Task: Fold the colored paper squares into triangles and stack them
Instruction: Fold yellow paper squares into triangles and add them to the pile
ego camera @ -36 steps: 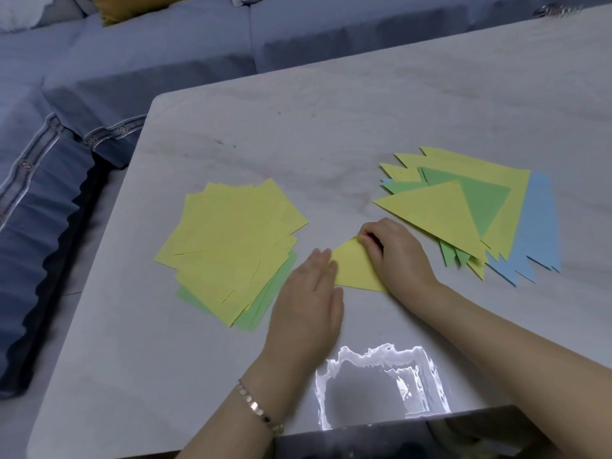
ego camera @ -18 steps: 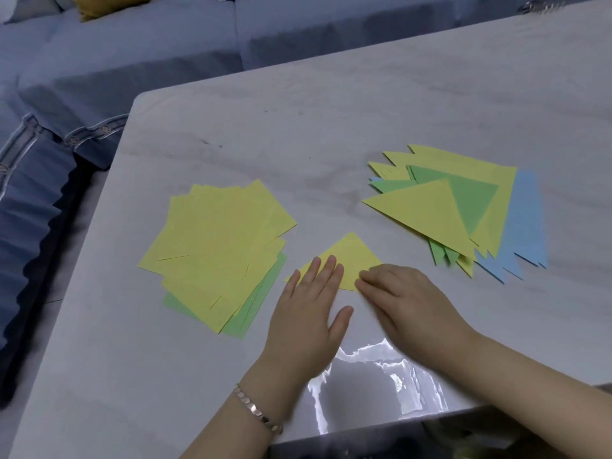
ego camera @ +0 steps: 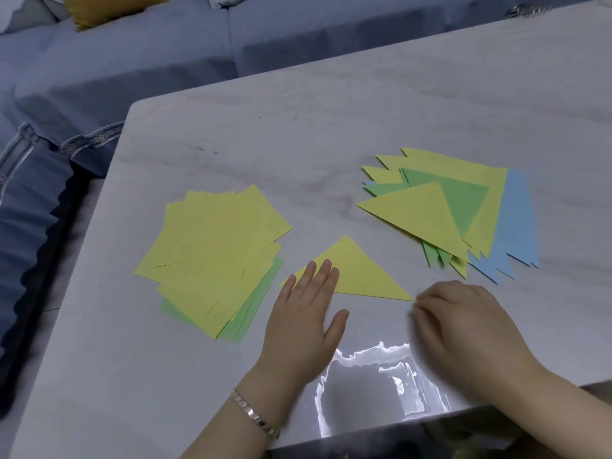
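Pale marbled table (ego camera: 331, 127) with a blue sofa (ego camera: 165, 61) behind it, and the paper is sorted into two camps. On the person's left is a loose pile of unfolded squares (ego camera: 212, 256), mostly yellow with green peeking out underneath. On the right is the fanned stack of finished triangles (ego camera: 447, 210) in yellow, green and blue. I'd say raw stock sits on one side and done work on the other so neither gets mixed.

Between them, right in front of the person, lies one yellow triangle (ego camera: 364, 276), folded and flat on the table. The left hand (ego camera: 304, 313), a bracelet (ego camera: 255, 415) at its wrist, lies spread on the triangle's left corner with fingers straight, pinning it, I reckon, so the crease sets. The right hand (ego camera: 463, 326) is at the triangle's right tip with fingers curled. It's blurred, so I can't tell whether it pinches the corner or merely touches it. The hands are apart, one at each end of the long edge.
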{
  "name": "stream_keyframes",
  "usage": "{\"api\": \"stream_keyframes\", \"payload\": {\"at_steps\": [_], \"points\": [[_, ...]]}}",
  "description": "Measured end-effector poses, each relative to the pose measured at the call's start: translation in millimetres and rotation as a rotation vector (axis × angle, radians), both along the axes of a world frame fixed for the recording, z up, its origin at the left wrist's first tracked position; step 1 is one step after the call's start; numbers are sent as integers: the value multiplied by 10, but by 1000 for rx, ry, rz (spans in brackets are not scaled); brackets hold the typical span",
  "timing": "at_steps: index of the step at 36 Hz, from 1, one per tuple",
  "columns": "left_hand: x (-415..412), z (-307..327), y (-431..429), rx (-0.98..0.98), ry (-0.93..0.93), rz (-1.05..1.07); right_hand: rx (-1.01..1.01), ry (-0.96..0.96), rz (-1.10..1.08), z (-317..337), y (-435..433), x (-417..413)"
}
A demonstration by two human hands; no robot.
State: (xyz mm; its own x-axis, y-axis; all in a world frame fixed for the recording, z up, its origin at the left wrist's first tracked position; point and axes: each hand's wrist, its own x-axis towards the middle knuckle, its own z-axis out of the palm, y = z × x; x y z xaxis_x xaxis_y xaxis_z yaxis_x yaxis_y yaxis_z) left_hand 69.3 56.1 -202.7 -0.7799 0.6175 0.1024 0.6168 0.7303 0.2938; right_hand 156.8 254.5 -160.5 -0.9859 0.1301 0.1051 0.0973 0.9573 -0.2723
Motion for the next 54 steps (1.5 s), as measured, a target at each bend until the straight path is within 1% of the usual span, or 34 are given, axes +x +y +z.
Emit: {"api": "stream_keyframes", "payload": {"at_steps": [2, 4, 6, 7, 9, 11, 13, 16, 17, 19, 20, 22, 23, 24, 26, 27, 29, 30, 33, 34, 36, 39, 42, 47, 48, 50, 52, 54], "points": [[9, -13, -4, 4, -3, 1, -74, -98, -82, 117, -13, -128], [9, -9, -10, -4, -16, 0, -164, -142, -118, 197, -66, -324], [11, 5, -12, -21, -28, -6, -194, -233, -146, 217, -158, -521], [14, 7, -12, -24, -21, -10, -173, -301, -160, 216, -212, -610], [20, 11, -16, -18, -38, -10, -58, -420, -167, 215, -337, -752], [26, 8, -23, -6, -64, -3, 12, -473, -172, 188, -422, -829], [22, 20, -32, 14, -80, -13, -52, -505, -205, 180, -429, -878], [15, 89, -53, 129, -149, -32, -193, -544, -240, 176, -378, -895], [4, 128, -57, 171, -179, -28, -216, -521, -226, 165, -363, -885], [-54, 215, -81, 232, -211, 27, -305, -412, -189, 119, -326, -839], [-110, 241, -111, 248, -187, 80, -383, -350, -178, 98, -308, -808], [-269, 282, -185, 260, -46, 199, -528, -215, -188, 92, -250, -758], [-362, 308, -229, 249, 8, 272, -583, -128, -222, 112, -204, -748], [-453, 347, -277, 230, 25, 344, -620, -38, -272, 150, -152, -745], [-631, 403, -377, 173, -12, 462, -676, 111, -388, 234, -21, -769], [-710, 428, -423, 136, -23, 512, -694, 154, -450, 281, 47, -789], [-852, 465, -496, 40, -84, 593, -707, 159, -540, 358, 168, -819], [-915, 469, -523, -4, -134, 628, -667, 125, -569, 376, 216, -826], [-1041, 447, -592, -73, -257, 702, -436, 13, -600, 371, 256, -807], [-1058, 440, -606, -73, -268, 709, -388, 14, -583, 358, 237, -785], [-1060, 426, -624, -44, -241, 707, -363, 25, -491, 311, 175, -747], [-1014, 426, -630, -6, -173, 695, -383, -22, -300, 236, 17, -714], [-949, 444, -635, -2, -113, 653, -410, -72, -158, 192, -178, -691], [-832, 528, -679, -12, -11, 575, -420, -45, 22, 175, -348, -677], [-792, 544, -677, 15, 3, 548, -423, -30, 49, 172, -356, -678], [-693, 580, -648, 158, -10, 434, -453, 43, 88, 155, -366, -690], [-582, 628, -577, 360, -78, 284, -488, 114, 124, 134, -353, -700], [-467, 679, -498, 537, -158, 209, -501, 148, 168, 107, -324, -700]]}}
